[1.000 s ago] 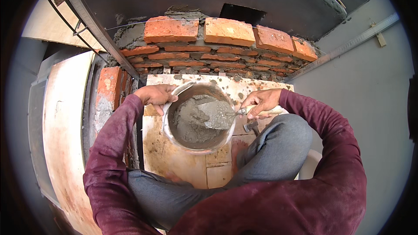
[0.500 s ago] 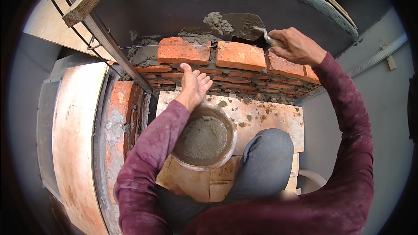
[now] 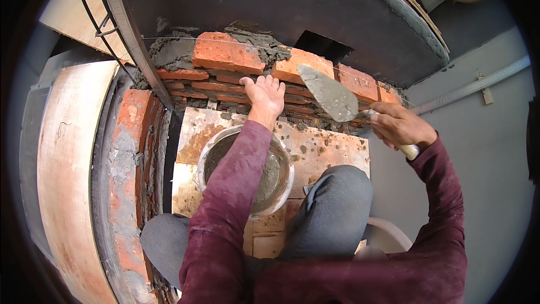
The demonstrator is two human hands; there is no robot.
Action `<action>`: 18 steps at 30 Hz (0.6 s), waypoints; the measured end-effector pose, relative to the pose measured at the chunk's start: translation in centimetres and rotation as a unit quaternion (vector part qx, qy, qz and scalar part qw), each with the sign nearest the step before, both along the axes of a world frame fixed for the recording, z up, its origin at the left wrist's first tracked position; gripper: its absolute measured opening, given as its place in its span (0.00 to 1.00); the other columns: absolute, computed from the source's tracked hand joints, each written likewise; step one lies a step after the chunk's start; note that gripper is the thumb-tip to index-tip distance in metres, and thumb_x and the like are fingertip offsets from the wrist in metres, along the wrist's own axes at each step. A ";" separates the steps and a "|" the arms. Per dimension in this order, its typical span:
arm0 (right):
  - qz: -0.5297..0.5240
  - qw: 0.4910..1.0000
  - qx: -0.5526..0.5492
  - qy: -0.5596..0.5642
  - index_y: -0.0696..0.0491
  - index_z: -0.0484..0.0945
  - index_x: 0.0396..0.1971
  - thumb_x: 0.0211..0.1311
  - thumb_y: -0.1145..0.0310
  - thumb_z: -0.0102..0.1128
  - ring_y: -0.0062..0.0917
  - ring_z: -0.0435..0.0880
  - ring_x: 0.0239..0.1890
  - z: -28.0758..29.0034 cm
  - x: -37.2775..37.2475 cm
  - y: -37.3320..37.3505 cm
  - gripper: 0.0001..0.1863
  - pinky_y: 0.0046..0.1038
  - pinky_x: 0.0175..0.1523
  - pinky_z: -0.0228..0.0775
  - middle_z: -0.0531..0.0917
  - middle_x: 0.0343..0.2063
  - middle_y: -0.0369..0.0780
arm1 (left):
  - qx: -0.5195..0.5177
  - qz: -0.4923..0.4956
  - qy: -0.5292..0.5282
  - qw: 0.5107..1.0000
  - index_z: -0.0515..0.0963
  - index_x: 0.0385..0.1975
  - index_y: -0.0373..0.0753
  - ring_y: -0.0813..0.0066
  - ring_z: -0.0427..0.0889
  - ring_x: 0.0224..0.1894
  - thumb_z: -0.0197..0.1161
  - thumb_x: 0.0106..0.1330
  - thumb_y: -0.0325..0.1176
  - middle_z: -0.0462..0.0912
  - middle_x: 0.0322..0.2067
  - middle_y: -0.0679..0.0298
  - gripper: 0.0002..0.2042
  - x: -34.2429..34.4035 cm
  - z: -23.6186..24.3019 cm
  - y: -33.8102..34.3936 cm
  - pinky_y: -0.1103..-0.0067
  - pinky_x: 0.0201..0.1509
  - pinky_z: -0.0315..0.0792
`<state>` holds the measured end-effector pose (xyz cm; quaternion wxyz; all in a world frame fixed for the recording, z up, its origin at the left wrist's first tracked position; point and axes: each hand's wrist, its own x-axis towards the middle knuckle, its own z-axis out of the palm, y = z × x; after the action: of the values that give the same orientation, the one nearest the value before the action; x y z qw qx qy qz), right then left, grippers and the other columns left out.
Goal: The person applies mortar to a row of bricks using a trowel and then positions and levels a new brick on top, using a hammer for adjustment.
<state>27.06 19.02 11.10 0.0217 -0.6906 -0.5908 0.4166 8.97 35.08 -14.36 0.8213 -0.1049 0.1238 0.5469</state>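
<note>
My right hand [image 3: 398,125] is wrapped round the handle of a trowel [image 3: 331,94], whose mortar-smeared blade points left in front of the brick wall. My left hand [image 3: 266,97] is open, palm up and fingers spread, at the wall's near face just below the top course. Above its fingers, wet mortar [image 3: 270,49] fills the gap between the left brick [image 3: 228,53] and the middle brick [image 3: 301,66]. A thin string [image 3: 169,38] runs along the top course. Under my left forearm stands a bucket [image 3: 291,177] of grey mortar, partly hidden.
Mortar-spotted boards [image 3: 332,141] lie beneath the bucket. A metal upright [image 3: 126,22] and dark reinforcing bars rise at the left end, beside a low brick pier [image 3: 126,174] and a plywood sheet [image 3: 70,163]. A dark panel [image 3: 236,0] stands behind the wall; a grey wall borders the right.
The trowel has come down toward me from behind the bricks, and its mortar lump is off the blade. Mortar now fills the left joint. My left hand has shifted slightly right.
</note>
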 end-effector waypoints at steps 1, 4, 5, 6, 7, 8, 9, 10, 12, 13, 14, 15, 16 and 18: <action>-0.023 0.999 -0.008 0.041 0.59 0.73 0.46 0.77 0.57 0.42 0.17 0.73 0.15 -2.2 0.1 0.4 0.19 0.22 0.19 0.69 0.75 0.21 0.34 | -0.008 0.002 -0.005 1.000 0.26 0.75 0.42 0.61 0.24 0.79 0.26 0.67 0.75 0.24 0.77 0.57 0.49 0.3 0.1 0.1 0.64 0.80 0.25; -0.199 0.954 0.011 0.224 0.57 0.71 0.45 0.78 0.59 0.38 0.15 0.72 0.14 -9.5 -0.2 3.4 0.17 0.20 0.15 0.69 0.74 0.22 0.33 | -0.012 0.005 -0.007 1.000 0.25 0.75 0.42 0.60 0.23 0.79 0.25 0.69 0.72 0.24 0.77 0.57 0.47 0.7 1.4 -0.2 0.64 0.80 0.26; -0.225 0.935 -0.004 0.275 0.56 0.71 0.45 0.78 0.59 0.38 0.14 0.71 0.14 -10.6 -0.6 4.7 0.17 0.20 0.15 0.69 0.74 0.22 0.33 | -0.012 0.007 0.000 1.000 0.25 0.75 0.41 0.59 0.23 0.79 0.25 0.70 0.71 0.24 0.77 0.57 0.46 0.6 1.8 -0.3 0.63 0.80 0.27; -0.252 0.912 -0.020 0.323 0.56 0.71 0.45 0.79 0.58 0.37 0.13 0.70 0.13 -11.4 -1.0 6.1 0.17 0.20 0.14 0.70 0.73 0.23 0.33 | -0.016 0.013 -0.009 1.000 0.27 0.75 0.41 0.59 0.25 0.79 0.26 0.70 0.71 0.25 0.78 0.57 0.46 0.7 2.1 -0.4 0.63 0.80 0.27; -0.235 0.902 -0.061 0.357 0.56 0.72 0.46 0.79 0.57 0.37 0.13 0.70 0.13 -12.0 -1.4 7.3 0.18 0.19 0.14 0.70 0.73 0.23 0.33 | 0.013 0.014 -0.014 1.000 0.28 0.76 0.40 0.59 0.27 0.79 0.26 0.70 0.71 0.27 0.78 0.56 0.46 0.7 1.9 -0.4 0.63 0.80 0.29; -0.225 0.908 -0.053 0.349 0.56 0.72 0.45 0.79 0.57 0.37 0.13 0.70 0.14 -12.5 -2.4 8.4 0.18 0.21 0.15 0.70 0.74 0.23 0.33 | 0.044 0.015 -0.019 0.999 0.29 0.76 0.39 0.59 0.29 0.80 0.26 0.70 0.71 0.29 0.78 0.56 0.46 0.6 1.6 -0.4 0.62 0.80 0.31; -0.217 0.917 -0.057 0.328 0.56 0.72 0.44 0.78 0.57 0.38 0.13 0.70 0.13 -12.5 -3.3 9.5 0.18 0.21 0.15 0.70 0.74 0.22 0.33 | 0.064 0.022 -0.040 0.997 0.29 0.76 0.39 0.59 0.31 0.80 0.26 0.70 0.71 0.30 0.78 0.56 0.46 0.4 1.2 -0.2 0.62 0.80 0.32; -0.211 0.924 -0.064 0.311 0.56 0.72 0.43 0.78 0.57 0.38 0.14 0.70 0.13 -12.7 -4.3 10.3 0.18 0.21 0.15 0.70 0.74 0.22 0.33 | 0.080 0.029 -0.058 0.995 0.29 0.76 0.38 0.58 0.32 0.80 0.26 0.70 0.71 0.31 0.78 0.55 0.47 0.0 0.5 0.0 0.62 0.80 0.33; -0.128 0.976 -0.018 0.173 0.57 0.72 0.39 0.76 0.57 0.39 0.20 0.73 0.14 -12.0 -5.1 11.3 0.18 0.27 0.18 0.72 0.75 0.22 0.36 | 0.090 0.034 -0.077 0.992 0.30 0.76 0.38 0.58 0.33 0.80 0.26 0.70 0.71 0.33 0.78 0.55 0.47 -0.3 0.6 0.2 0.61 0.80 0.36; -0.072 0.993 0.010 0.096 0.58 0.72 0.39 0.75 0.57 0.40 0.22 0.75 0.15 -12.0 -5.0 11.7 0.19 0.29 0.20 0.72 0.76 0.22 0.37 | 0.078 0.035 -0.073 0.994 0.30 0.76 0.37 0.59 0.33 0.80 0.26 0.71 0.71 0.34 0.78 0.55 0.47 -0.6 0.8 0.2 0.61 0.80 0.37; -0.015 0.999 0.037 0.019 0.58 0.72 0.38 0.75 0.57 0.40 0.24 0.76 0.16 -12.0 -4.9 11.7 0.19 0.31 0.21 0.73 0.76 0.22 0.38 | 0.067 0.036 -0.070 0.995 0.30 0.76 0.37 0.59 0.34 0.80 0.26 0.71 0.71 0.34 0.78 0.55 0.47 -0.7 0.9 0.2 0.61 0.80 0.38; 0.066 0.986 0.102 -0.110 0.61 0.72 0.39 0.75 0.56 0.40 0.30 0.80 0.19 -11.6 -4.5 11.0 0.21 0.35 0.30 0.75 0.79 0.24 0.44 | 0.047 0.022 -0.040 0.998 0.29 0.76 0.37 0.59 0.33 0.80 0.26 0.70 0.72 0.31 0.78 0.55 0.48 -0.6 0.6 0.2 0.62 0.80 0.34; 0.097 0.975 0.146 -0.134 0.62 0.72 0.40 0.75 0.56 0.39 0.30 0.80 0.19 -12.0 -3.0 10.4 0.22 0.35 0.31 0.75 0.79 0.25 0.44 | 0.053 0.010 -0.024 0.998 0.29 0.76 0.37 0.59 0.32 0.80 0.26 0.69 0.72 0.30 0.78 0.55 0.48 -0.5 0.6 0.0 0.62 0.80 0.32; 0.161 0.940 0.236 -0.185 0.63 0.73 0.42 0.75 0.56 0.39 0.31 0.82 0.21 -12.9 0.8 8.9 0.23 0.34 0.34 0.76 0.80 0.25 0.46 | 0.069 -0.011 0.003 0.998 0.29 0.75 0.37 0.60 0.31 0.80 0.25 0.68 0.74 0.27 0.78 0.55 0.49 -0.1 1.1 -0.3 0.63 0.80 0.29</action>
<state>27.82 27.94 -1.83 0.0070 -0.6261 -0.7691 0.1283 8.83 34.81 -13.27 0.8323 -0.0450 0.0891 0.5453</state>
